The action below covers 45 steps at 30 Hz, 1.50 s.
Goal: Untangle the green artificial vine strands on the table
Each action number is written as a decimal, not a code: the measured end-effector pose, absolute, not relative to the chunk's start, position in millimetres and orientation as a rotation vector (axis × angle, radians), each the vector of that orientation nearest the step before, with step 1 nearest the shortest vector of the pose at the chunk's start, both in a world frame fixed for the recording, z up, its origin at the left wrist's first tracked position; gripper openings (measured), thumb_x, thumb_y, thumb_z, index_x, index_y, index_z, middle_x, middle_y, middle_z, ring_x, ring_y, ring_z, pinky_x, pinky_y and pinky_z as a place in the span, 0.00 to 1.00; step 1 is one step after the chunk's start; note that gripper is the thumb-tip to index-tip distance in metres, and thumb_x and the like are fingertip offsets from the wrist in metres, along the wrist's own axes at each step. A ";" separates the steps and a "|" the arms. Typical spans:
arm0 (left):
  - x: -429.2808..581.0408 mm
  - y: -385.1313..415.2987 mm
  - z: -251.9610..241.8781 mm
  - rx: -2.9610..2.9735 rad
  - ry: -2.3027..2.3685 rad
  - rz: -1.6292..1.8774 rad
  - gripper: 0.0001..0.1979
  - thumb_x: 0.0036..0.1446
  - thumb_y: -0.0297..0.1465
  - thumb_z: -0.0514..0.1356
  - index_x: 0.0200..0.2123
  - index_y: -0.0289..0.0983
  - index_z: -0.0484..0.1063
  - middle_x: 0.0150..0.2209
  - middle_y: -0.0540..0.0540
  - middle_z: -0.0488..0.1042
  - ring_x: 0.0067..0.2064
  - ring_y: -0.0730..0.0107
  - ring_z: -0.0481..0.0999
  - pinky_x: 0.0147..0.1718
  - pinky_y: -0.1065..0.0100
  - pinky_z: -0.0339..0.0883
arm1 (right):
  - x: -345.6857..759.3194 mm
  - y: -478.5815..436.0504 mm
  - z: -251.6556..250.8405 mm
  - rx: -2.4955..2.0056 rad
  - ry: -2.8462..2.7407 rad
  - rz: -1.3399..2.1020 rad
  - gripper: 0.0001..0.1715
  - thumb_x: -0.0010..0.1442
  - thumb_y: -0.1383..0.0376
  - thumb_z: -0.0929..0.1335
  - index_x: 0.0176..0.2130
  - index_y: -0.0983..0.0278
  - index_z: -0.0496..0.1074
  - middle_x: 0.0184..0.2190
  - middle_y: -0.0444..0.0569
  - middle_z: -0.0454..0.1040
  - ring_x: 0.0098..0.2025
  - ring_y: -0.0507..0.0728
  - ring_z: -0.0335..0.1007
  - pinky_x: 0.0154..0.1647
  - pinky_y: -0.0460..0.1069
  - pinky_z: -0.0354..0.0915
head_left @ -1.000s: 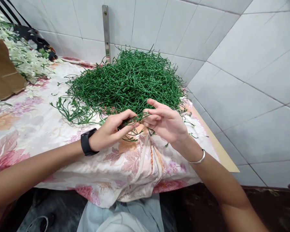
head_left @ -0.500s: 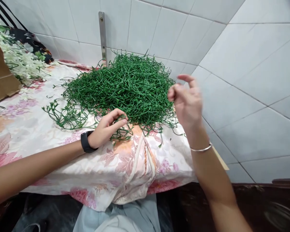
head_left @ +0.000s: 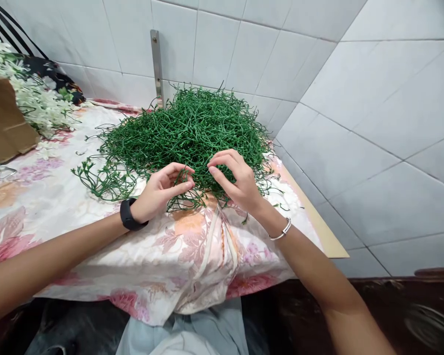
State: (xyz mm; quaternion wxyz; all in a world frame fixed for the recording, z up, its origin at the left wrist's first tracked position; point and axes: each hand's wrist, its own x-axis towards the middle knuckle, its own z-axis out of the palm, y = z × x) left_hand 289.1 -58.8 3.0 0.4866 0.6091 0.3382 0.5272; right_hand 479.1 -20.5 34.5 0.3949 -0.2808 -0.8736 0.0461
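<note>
A large tangled heap of thin green artificial flower stems (head_left: 192, 123) lies on the flowered cloth (head_left: 74, 207). At its front edge, my left hand (head_left: 163, 190), with a black band on the wrist, curls round a few green stems (head_left: 187, 199) whose ends hang below the fingers. My right hand (head_left: 237, 180), with a silver bangle, is just right of it, in front of the heap. Its thumb and fingertips come together in a pinch; whatever is between them is too small to make out. A smaller bunch of green stems (head_left: 105, 180) lies left of the heap.
White artificial flowers (head_left: 40, 101) and a piece of brown cardboard (head_left: 7, 118) are at the left. A metal strip (head_left: 156, 64) stands against the tiled wall (head_left: 222, 44) behind the heap. A tan board edge (head_left: 318, 222) shows at the table's right side.
My right hand has come down and left from its raised position at the right, and is now close to my left hand. The left hand stays almost where it was.
</note>
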 end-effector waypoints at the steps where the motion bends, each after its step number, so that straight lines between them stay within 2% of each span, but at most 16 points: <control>1: 289.4 -59.5 2.1 1.531 0.821 1.283 0.14 0.50 0.28 0.60 0.41 0.35 0.66 0.34 0.47 0.69 0.38 0.72 0.69 0.40 0.70 0.64 | 477.3 -23.0 34.2 -0.721 -2.226 0.130 0.08 0.59 0.63 0.61 0.35 0.64 0.66 0.36 0.49 0.68 0.43 0.54 0.63 0.45 0.51 0.56; 6: 289.4 -64.2 -1.4 1.856 0.887 1.211 0.26 0.53 0.29 0.57 0.55 0.36 0.55 0.38 0.45 0.69 0.40 0.70 0.68 0.43 0.67 0.62 | 469.1 -29.3 25.7 -0.724 -2.316 0.133 0.13 0.55 0.56 0.64 0.31 0.65 0.66 0.32 0.47 0.69 0.38 0.53 0.63 0.41 0.50 0.54; 10: 288.8 -67.6 -0.9 2.057 0.944 1.153 0.29 0.53 0.29 0.56 0.58 0.36 0.51 0.36 0.46 0.70 0.38 0.71 0.68 0.40 0.68 0.62 | 465.4 -29.6 19.2 -0.719 -2.312 0.144 0.13 0.55 0.58 0.64 0.32 0.66 0.66 0.32 0.47 0.70 0.37 0.53 0.64 0.39 0.49 0.55; 17: 290.0 -67.1 1.0 1.999 0.895 1.227 0.24 0.52 0.29 0.58 0.52 0.36 0.56 0.37 0.45 0.69 0.39 0.71 0.69 0.40 0.69 0.63 | 464.8 -31.3 19.8 -0.679 -2.293 0.139 0.06 0.56 0.66 0.63 0.30 0.66 0.67 0.30 0.47 0.71 0.35 0.52 0.64 0.39 0.50 0.56; 24: 289.8 -65.3 3.6 1.870 0.904 1.245 0.17 0.52 0.31 0.58 0.45 0.35 0.61 0.34 0.47 0.68 0.37 0.72 0.68 0.37 0.70 0.63 | 466.3 -28.6 19.4 -0.612 -2.247 0.657 0.08 0.58 0.65 0.62 0.33 0.66 0.67 0.32 0.48 0.70 0.36 0.51 0.66 0.39 0.48 0.61; 32: 285.8 -66.2 4.0 1.913 0.858 1.218 0.16 0.51 0.26 0.57 0.44 0.36 0.62 0.41 0.44 0.68 0.42 0.70 0.69 0.43 0.68 0.62 | 467.3 -34.2 25.7 -0.679 -2.202 0.776 0.05 0.57 0.65 0.62 0.33 0.65 0.64 0.29 0.44 0.68 0.32 0.49 0.64 0.36 0.45 0.61; 36: 284.5 -65.7 4.8 1.874 0.826 1.203 0.17 0.50 0.24 0.57 0.45 0.35 0.62 0.42 0.44 0.67 0.44 0.70 0.68 0.44 0.68 0.61 | 468.0 -33.7 24.5 -0.684 -2.167 0.825 0.05 0.57 0.65 0.62 0.33 0.65 0.63 0.31 0.45 0.67 0.34 0.49 0.65 0.38 0.46 0.61; 39: 285.8 -66.3 6.3 1.818 0.812 1.186 0.19 0.49 0.23 0.57 0.46 0.35 0.60 0.36 0.47 0.67 0.39 0.73 0.67 0.40 0.70 0.61 | 468.0 -33.2 23.7 -0.684 -2.148 0.874 0.05 0.57 0.64 0.63 0.32 0.65 0.62 0.32 0.46 0.67 0.37 0.50 0.64 0.40 0.47 0.61; 42: 287.7 -67.8 8.9 1.747 0.785 1.157 0.22 0.49 0.22 0.57 0.48 0.37 0.56 0.27 0.52 0.63 0.30 0.77 0.65 0.33 0.72 0.61 | 466.9 -33.4 23.9 -0.652 -2.101 1.023 0.06 0.57 0.64 0.63 0.32 0.66 0.62 0.30 0.45 0.66 0.33 0.48 0.64 0.37 0.46 0.61; 45: 288.1 -69.2 11.1 1.722 0.759 1.137 0.23 0.49 0.22 0.57 0.49 0.38 0.55 0.26 0.53 0.61 0.27 0.77 0.62 0.30 0.73 0.60 | 464.8 -33.9 24.6 -0.593 -2.006 1.239 0.06 0.56 0.65 0.63 0.32 0.66 0.62 0.28 0.44 0.64 0.30 0.47 0.62 0.33 0.44 0.61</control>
